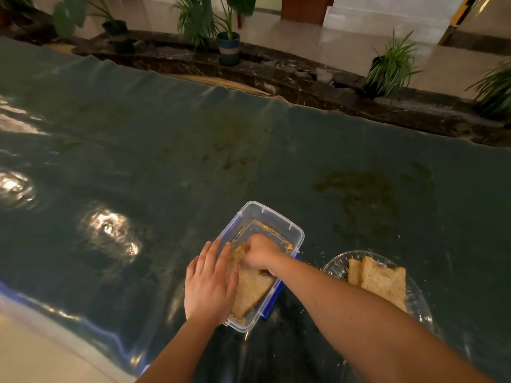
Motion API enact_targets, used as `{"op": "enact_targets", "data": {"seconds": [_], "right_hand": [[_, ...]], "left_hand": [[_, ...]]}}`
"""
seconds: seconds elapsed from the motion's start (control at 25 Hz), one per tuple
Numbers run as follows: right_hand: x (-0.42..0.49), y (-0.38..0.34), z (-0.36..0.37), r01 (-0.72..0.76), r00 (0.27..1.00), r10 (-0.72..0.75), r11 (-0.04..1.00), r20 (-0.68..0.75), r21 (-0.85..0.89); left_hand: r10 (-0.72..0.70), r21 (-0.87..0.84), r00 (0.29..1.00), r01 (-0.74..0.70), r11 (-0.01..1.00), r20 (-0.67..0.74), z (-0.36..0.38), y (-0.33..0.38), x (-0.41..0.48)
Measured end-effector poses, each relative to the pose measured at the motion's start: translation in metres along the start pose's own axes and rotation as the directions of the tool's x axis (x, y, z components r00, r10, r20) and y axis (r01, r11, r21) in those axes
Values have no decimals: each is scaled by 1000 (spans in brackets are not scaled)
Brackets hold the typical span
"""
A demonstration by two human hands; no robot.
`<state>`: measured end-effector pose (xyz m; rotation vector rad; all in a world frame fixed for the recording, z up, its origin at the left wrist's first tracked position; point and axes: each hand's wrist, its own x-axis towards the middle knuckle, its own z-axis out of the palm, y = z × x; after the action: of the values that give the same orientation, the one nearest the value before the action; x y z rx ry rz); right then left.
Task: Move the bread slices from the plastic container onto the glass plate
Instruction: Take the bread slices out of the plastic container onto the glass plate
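A clear plastic container (272, 218) with blue clips sits on the dark green table cover near the front. Inside it lies a bread slice (253, 291) among crumbs. My right hand (260, 254) reaches into the container, its fingers closed on the slice's far end. My left hand (208, 283) rests flat, fingers spread, on the container's left rim. To the right stands the glass plate (336, 265) with two bread slices (383, 283) on it, overlapping.
Crumbs are scattered on the cover between container and plate. Brown stains (359, 194) mark the cover farther back. Beyond the table's far edge runs a dark stone ledge with potted plants (228, 47). The table's near-left edge (83, 322) drops to a pale floor.
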<state>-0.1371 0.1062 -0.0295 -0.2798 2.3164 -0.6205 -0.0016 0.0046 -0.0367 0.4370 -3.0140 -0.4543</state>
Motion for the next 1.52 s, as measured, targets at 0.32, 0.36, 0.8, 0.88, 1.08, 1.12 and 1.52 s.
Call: {"op": "enact_targets", "data": {"seconds": [0.32,0.36,0.8,0.88,1.08,1.12,1.52], "right_hand": [[-33,14,-71,39,947,103,903,-303,429],[-41,22,-82,61,943,112,867,-312,495],[-154,200,-116,61,914,266,655,-305,753],[-162,225,-100,30,920,277,655,-277,755],[-170,258,-54,-55,881,390,648,-268,760],[-173,260,-49,-62,863,419,642,-282,764],[-189,284,-53,-206,804,405,877,-436,433]], "left_hand": [[6,-102,999,-12,995,-54,-6,1,-4],[6,-104,998,-12,994,-56,-7,1,-4],[24,-9,999,-25,1000,-43,-4,3,-4],[26,24,999,-25,999,-32,-6,4,-3],[22,81,1000,-22,997,0,-12,14,-2],[10,75,1000,-10,997,3,-13,19,-1],[286,-310,957,-259,914,42,10,159,-37]]}}
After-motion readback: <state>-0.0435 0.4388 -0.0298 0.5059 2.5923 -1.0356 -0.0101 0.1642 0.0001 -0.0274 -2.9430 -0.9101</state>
